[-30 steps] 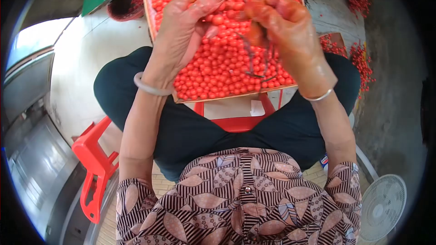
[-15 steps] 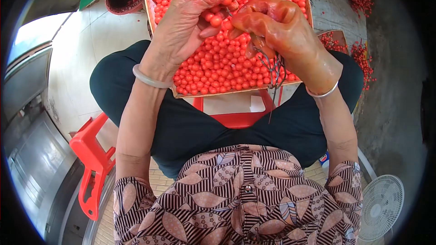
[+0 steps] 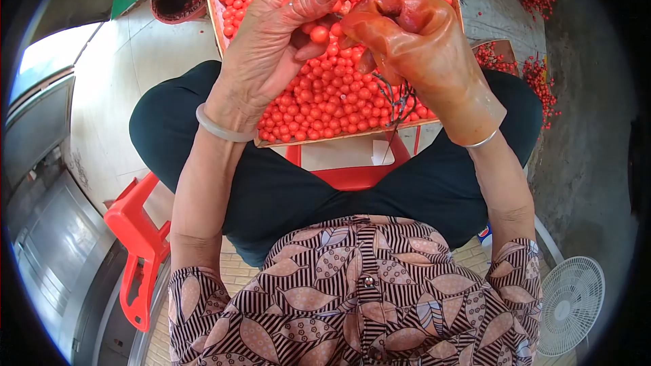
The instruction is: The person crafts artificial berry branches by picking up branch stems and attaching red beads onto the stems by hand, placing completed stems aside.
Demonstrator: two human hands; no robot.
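Observation:
A shallow box (image 3: 218,16) of round red berries (image 3: 319,112) stands in front of my knees. Over it, my bare left hand (image 3: 278,41) is curled around a few loose red berries (image 3: 319,34), thumb and index finger pinched near the other hand. My right hand (image 3: 420,47) wears a stained orange-brown rubber glove and is closed, its fingertips meeting those of the left. Dark thin wire-like stems (image 3: 401,103) hang out below the gloved palm. What the touching fingertips hold between them is hidden.
Below the box is a red plastic stool (image 3: 352,177). Another red stool (image 3: 139,230) stands at left, a white fan (image 3: 568,306) at lower right. Bunches of red berries (image 3: 539,88) lie on the right; a dark red tub (image 3: 178,8) sits at upper left.
Both hands have shifted slightly, and the right has turned a little, its fingertips drawing closer to the left's. The dark stems below the right hand have swung leftward.

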